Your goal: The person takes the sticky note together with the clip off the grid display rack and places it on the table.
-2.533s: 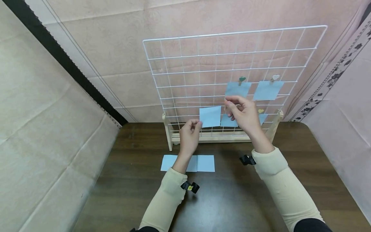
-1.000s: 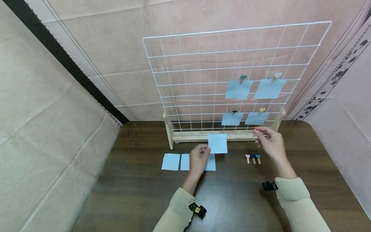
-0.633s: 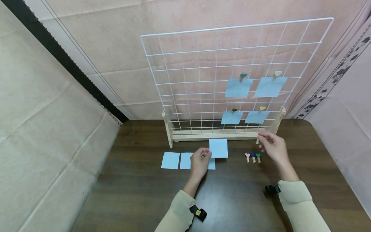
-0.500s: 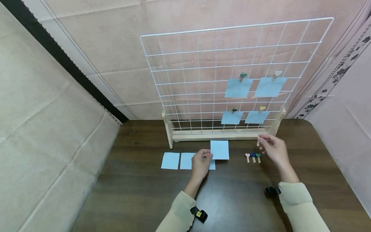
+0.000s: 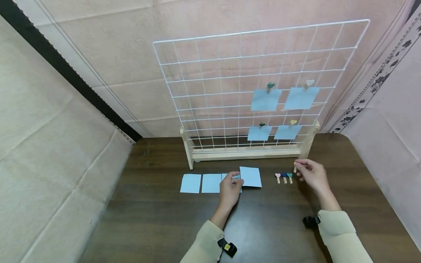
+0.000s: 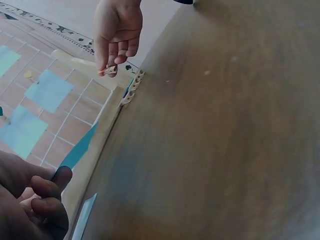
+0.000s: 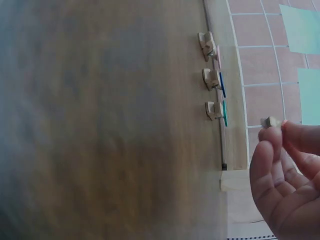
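A dark wooden table (image 5: 158,219) stands against pink and beige fabric walls (image 5: 98,54).

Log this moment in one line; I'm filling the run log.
left hand: pinches note | right hand: pinches clip | table: three clips | grid: four notes clipped

Head view: from above, facing forward and down over table (image 5: 158,219) and wire grid (image 5: 230,84). Wrist views: close, low over the tabletop. All share the clip row (image 5: 284,177) (image 6: 131,89) (image 7: 212,77).
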Tool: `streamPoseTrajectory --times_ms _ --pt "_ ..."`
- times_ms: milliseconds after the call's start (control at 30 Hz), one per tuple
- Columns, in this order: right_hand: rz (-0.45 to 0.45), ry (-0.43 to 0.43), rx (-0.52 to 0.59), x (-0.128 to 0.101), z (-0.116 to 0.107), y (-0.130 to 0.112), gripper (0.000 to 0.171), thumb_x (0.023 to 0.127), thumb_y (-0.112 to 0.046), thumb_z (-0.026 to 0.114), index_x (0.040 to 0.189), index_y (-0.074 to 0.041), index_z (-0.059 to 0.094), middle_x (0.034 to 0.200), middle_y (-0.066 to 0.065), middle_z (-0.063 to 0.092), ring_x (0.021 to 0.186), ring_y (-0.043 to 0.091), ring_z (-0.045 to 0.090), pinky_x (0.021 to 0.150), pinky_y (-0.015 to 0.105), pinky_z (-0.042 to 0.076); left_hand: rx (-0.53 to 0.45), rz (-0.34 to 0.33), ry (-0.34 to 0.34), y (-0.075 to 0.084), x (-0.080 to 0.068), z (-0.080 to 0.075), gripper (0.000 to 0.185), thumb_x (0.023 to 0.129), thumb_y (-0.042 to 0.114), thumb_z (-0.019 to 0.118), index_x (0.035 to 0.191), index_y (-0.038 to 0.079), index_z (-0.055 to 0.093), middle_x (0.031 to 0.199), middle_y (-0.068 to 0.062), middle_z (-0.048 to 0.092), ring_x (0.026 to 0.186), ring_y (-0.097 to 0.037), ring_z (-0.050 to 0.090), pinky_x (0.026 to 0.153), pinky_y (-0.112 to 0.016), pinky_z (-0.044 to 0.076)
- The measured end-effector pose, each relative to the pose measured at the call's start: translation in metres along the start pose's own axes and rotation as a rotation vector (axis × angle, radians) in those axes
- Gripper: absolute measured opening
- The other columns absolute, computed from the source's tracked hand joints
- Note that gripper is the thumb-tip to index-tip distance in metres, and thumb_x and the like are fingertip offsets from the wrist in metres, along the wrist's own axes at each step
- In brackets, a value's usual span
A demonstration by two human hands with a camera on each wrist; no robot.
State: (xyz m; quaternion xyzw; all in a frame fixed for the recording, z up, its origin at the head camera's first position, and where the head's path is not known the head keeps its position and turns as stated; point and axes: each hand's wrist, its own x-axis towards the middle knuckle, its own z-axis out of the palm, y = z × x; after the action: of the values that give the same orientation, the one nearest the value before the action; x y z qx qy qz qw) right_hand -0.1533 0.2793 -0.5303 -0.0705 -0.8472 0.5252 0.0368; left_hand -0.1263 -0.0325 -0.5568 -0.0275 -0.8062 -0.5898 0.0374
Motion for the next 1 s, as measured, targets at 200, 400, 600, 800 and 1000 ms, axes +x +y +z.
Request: streamPoseTrajectory --times_ms 200,400,600,800,1000 --pt "0.021 -0.017 -0.002 0.001 -0.001 0.006 0.040 0.109 -0.024 0.063 0.130 0.009 0.066 0.098 0.017 0.074 0.072 0.011 0.067 0.061 0.030 0.060 0.050 0.032 0.000 -0.002 -0.002 0.005 0.015 0.099 0.006 0.071 0.113 0.002 0.074 0.087 -0.007 0.078 0.072 -0.012 0.070 0.071 -0.031 0.056" --pt "0.036 -0.038 0.007 0.001 0.000 0.008 0.040 0.109 -0.023 0.063 0.131 0.010 0.065 0.101 0.020 0.074 0.072 0.010 0.067 0.060 0.030 0.060 0.119 0.059 -0.004 -0.007 -0.002 0.008 0.010 0.100 0.007 0.071 0.102 0.003 0.080 0.090 -0.004 0.077 0.075 -0.006 0.065 0.069 -0.026 0.053" --pt "0.033 -0.057 0.015 0.003 0.002 0.011 0.039 0.109 -0.021 0.061 0.131 0.012 0.064 0.107 0.023 0.074 0.073 0.012 0.069 0.062 0.031 0.061 0.159 0.113 -0.018 -0.009 -0.002 0.009 0.013 0.100 0.007 0.069 0.098 0.002 0.081 0.090 -0.005 0.078 0.079 -0.012 0.069 0.076 -0.030 0.057" --pt "0.099 -0.111 0.020 0.004 0.002 0.016 0.040 0.110 -0.021 0.060 0.131 0.013 0.062 0.105 0.015 0.075 0.075 0.012 0.069 0.064 0.031 0.061 0.164 0.117 -0.053 -0.008 -0.001 0.010 0.016 0.100 0.008 0.068 0.098 0.000 0.082 0.086 -0.005 0.079 0.078 -0.011 0.072 0.078 -0.029 0.058" --pt "0.145 -0.144 0.022 0.005 0.000 0.019 0.038 0.109 -0.020 0.060 0.127 0.014 0.061 0.101 0.011 0.075 0.076 0.013 0.069 0.065 0.032 0.061 0.167 0.078 -0.108 -0.003 0.000 0.007 0.020 0.101 0.011 0.066 0.095 0.002 0.083 0.064 0.005 0.067 0.059 0.000 0.055 0.068 -0.023 0.052"
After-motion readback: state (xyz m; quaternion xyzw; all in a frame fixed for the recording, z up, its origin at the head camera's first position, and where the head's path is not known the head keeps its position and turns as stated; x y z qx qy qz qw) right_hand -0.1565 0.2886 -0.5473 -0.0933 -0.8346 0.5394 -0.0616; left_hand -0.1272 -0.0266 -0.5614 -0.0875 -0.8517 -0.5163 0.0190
